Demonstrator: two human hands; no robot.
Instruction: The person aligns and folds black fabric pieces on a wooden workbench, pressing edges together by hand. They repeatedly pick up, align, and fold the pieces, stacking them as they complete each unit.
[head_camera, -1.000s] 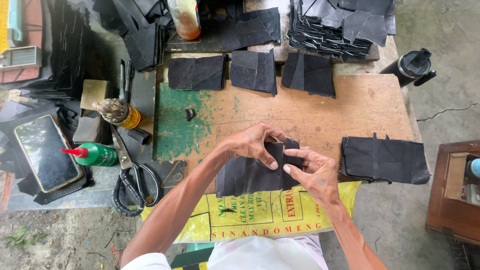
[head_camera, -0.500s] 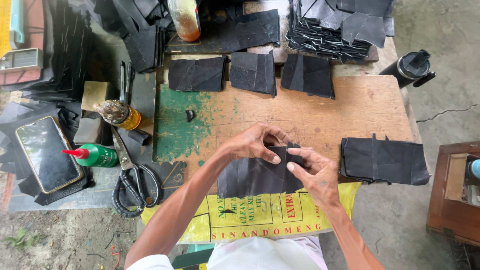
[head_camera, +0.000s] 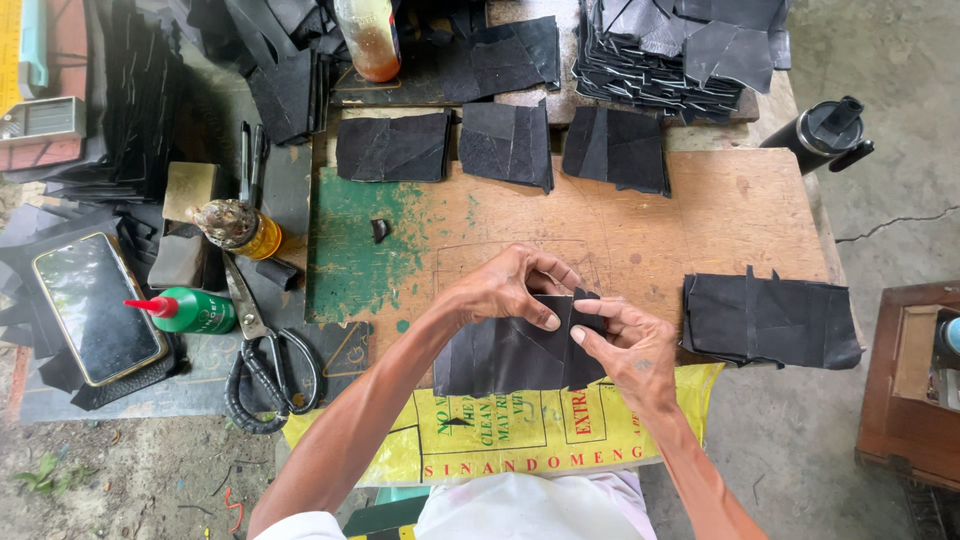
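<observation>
Wooden workboard (head_camera: 700, 215), left hand (head_camera: 505, 290), right hand (head_camera: 628, 345) pinching black leather piece (head_camera: 510, 355)

one view only, worn on the person's head, looking almost straight down at the wooden worktop (head_camera: 640, 215) from close above; both forearms enter from the bottom edge, with ground visible on either side.

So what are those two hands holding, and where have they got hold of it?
Both hands hold one black leather piece at its upper right corner: the left hand pinches it from above, the right hand from the side.
</observation>
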